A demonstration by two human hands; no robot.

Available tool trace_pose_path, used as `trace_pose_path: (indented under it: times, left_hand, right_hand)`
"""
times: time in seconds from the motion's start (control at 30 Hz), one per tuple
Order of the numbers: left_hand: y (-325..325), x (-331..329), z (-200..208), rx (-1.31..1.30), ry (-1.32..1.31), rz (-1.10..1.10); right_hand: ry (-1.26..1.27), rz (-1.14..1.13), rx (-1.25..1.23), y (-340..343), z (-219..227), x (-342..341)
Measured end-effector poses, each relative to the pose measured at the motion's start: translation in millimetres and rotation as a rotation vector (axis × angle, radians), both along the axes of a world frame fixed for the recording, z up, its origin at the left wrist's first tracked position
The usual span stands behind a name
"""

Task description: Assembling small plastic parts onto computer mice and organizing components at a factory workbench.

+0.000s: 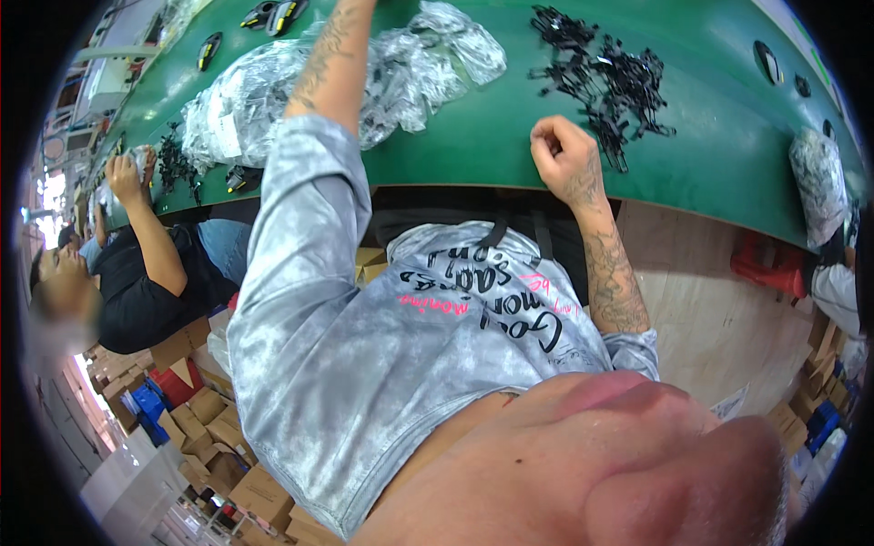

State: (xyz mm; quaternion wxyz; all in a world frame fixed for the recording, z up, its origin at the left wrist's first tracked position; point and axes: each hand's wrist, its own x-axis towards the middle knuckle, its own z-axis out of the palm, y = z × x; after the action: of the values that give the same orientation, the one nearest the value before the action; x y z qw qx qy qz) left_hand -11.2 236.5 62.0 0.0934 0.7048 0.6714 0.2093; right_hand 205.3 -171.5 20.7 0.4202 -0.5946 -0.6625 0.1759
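The tangled pile of thin black plastic pieces (614, 82) lies on the right of the green counter (473, 155), just beyond the right hand (566, 164). Each piece looks light, fairly stiff and thin enough to snap if pulled hard while snagged; the pile's loose near tip seems the best place to pinch. The crumpled heap of clear plastic bags (250, 100), farther left under the left forearm, looks soft, light and slippery, best gathered by a fold.

The right hand is clenched loosely; whether anything small sits inside, I cannot tell. The left hand is beyond the far edge of view, so its state cannot be told.

Counted: 1 main black pile, its pieces too tangled to number; 1 bag heap, its bags overlapping; 3 black-and-yellow oval objects (210, 52) at far left; 1 bulging clear bag (818, 187) at the right edge.
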Motion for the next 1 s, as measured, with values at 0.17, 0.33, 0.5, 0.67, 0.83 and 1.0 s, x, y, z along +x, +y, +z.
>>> trace_pose_path:
  times: [0.17,0.33,0.5,0.67,0.83,1.0]
  left_hand:
    - [12,66,-26,0.309,0.173,-0.24]
    - [-1,131,-51,0.229,0.191,-0.251]
    - [24,99,-56,0.104,0.299,-0.179]
    - [-9,120,-38,0.055,0.011,-0.149]
    - [-7,98,-31,-0.011,0.027,-0.265]
    - [0,99,-11,-0.33,-0.749,-0.262]
  right_hand:
    - [0.15,-0.112,-0.048,1,-1,2]
    - [0.192,-0.118,-0.11,1,-5,3]
    - [0.127,-0.103,-0.056,4,-5,-1]
    - [0.124,-0.181,-0.089,-2,-10,6]
    - [0.075,-0.125,-0.038,1,-7,1]
    - [0.032,-0.135,-0.056,1,-12,1]
